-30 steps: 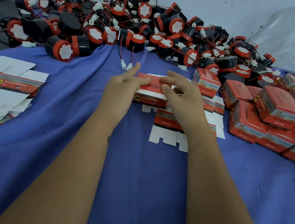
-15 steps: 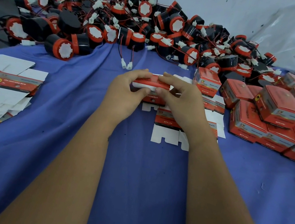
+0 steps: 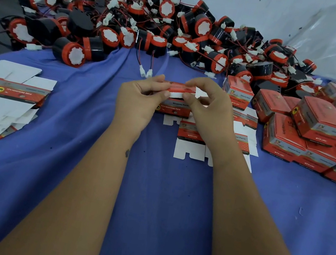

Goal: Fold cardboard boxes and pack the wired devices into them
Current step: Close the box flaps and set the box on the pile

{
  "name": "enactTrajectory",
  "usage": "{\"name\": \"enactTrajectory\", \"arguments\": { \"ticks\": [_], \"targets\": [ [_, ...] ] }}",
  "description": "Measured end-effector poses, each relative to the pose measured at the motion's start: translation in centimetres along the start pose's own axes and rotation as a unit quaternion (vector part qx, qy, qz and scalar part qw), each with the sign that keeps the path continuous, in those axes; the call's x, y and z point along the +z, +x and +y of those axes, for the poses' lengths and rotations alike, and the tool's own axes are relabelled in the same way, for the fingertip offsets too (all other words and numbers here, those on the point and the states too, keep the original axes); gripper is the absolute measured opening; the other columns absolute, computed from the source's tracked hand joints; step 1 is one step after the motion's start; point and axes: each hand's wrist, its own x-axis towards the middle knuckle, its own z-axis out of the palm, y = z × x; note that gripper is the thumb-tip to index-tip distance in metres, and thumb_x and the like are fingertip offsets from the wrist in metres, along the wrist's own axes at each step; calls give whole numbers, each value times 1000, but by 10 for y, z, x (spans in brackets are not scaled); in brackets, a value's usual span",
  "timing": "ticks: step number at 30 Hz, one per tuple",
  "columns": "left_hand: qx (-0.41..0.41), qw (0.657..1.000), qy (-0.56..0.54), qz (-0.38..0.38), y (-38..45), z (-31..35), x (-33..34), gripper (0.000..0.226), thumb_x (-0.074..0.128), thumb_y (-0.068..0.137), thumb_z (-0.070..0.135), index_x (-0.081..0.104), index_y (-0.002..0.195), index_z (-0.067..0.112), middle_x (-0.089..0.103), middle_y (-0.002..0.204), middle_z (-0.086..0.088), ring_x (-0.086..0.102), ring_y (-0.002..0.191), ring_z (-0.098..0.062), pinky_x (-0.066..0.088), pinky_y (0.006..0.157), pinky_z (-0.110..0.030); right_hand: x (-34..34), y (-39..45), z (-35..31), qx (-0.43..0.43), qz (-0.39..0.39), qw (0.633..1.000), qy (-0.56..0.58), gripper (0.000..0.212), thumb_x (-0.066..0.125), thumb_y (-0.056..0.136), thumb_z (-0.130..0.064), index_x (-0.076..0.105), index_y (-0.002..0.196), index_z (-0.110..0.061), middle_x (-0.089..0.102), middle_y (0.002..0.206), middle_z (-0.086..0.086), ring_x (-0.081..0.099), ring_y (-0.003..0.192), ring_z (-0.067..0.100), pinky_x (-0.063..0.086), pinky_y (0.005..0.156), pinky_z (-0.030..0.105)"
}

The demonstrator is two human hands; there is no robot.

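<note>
The fingers [image 3: 164, 92] of the left hand [image 3: 138, 101] and those of the right hand [image 3: 210, 110] pinch the top flap of a red cardboard box [image 3: 175, 104], thumbs meeting on its white edge. A second ago the box lay flat under spread fingers; now it stands part-formed between both hands, its printed side facing the person. Just below the right fingers lie flat box blanks [image 3: 191, 145] on the blue tabletop [image 3: 162, 193]. Beyond the fingertips sits the heap of wired devices [image 3: 157, 28], unchanged. Right of the fingers stand folded boxes [image 3: 319, 131]; far to the left, more flat blanks [image 3: 5, 89].
</note>
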Motion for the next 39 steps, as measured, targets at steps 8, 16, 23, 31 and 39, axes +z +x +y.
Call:
{"name": "enactTrajectory", "arguments": {
  "ticks": [8, 16, 23, 31, 39],
  "targets": [
    [161, 940, 299, -31, -10, 3, 9, 36, 65, 85, 2, 71, 119, 14, 64, 132, -1, 44, 136, -16, 27, 113, -22, -2, -2, 3, 13, 10, 1000, -9, 20, 60, 86, -7, 74, 97, -17, 59, 136, 2, 62, 100, 6, 49, 86, 16],
    [157, 898, 400, -92, -5, 0, 10, 40, 47, 99, 1, 61, 132, 18, 51, 146, 1, 31, 145, -11, 0, 119, -28, 3, -2, 3, 25, 6, 999, -29, 20, 56, 86, -3, 73, 92, -11, 59, 136, -2, 49, 127, 9, 41, 100, 22],
    [103, 976, 191, -19, -13, 7, 11, 37, 53, 91, 1, 73, 116, 20, 69, 122, 3, 59, 120, -6, 47, 98, -17, 4, -4, -3, -13, -66, 993, -97, 34, 71, 75, -12, 51, 100, -24, 49, 103, 3, 51, 93, 16, 47, 76, 29],
    [37, 988, 130, 75, -9, 9, 11, 32, 47, 92, 6, 62, 111, 28, 63, 110, 17, 56, 97, 6, 42, 79, -11, -15, 10, 0, 121, 166, 979, 15, 34, 71, 79, -8, 57, 101, -30, 39, 118, 1, 52, 86, 9, 44, 65, 11],
    [51, 944, 301, -126, -14, 2, 17, 21, 63, 88, 30, 61, 109, 33, 65, 96, 16, 60, 94, -3, 54, 84, -35, -12, 7, -6, 34, 173, 973, -149, 22, 55, 92, -13, 62, 112, -16, 59, 109, -1, 56, 92, 14, 42, 72, 21]
  ]
}}
